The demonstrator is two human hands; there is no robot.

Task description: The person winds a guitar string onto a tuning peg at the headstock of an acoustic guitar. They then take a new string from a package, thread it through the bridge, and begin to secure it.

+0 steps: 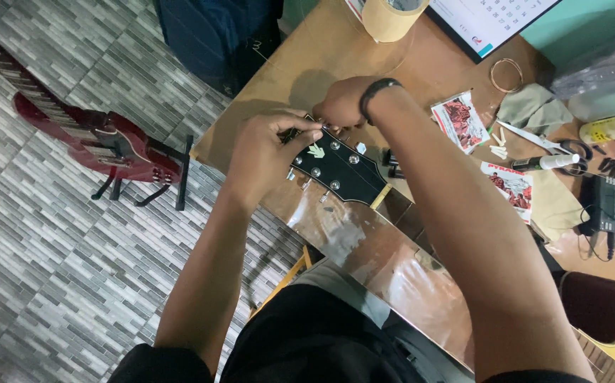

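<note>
My left hand (265, 152) pinches the top edge of the black guitar headstock (336, 170), fingers closed on it, while my right hand (343, 103) is closed just beyond the tip, on something too small to make out. The headstock lies on the brown counter (307, 64), its neck running back toward my lap. I judge it best to hold the headstock steady and work gently near the tuning pegs (334, 145). A roll of tape (391, 18) and a red guitar (102, 142) on the floor sit well apart.
</note>
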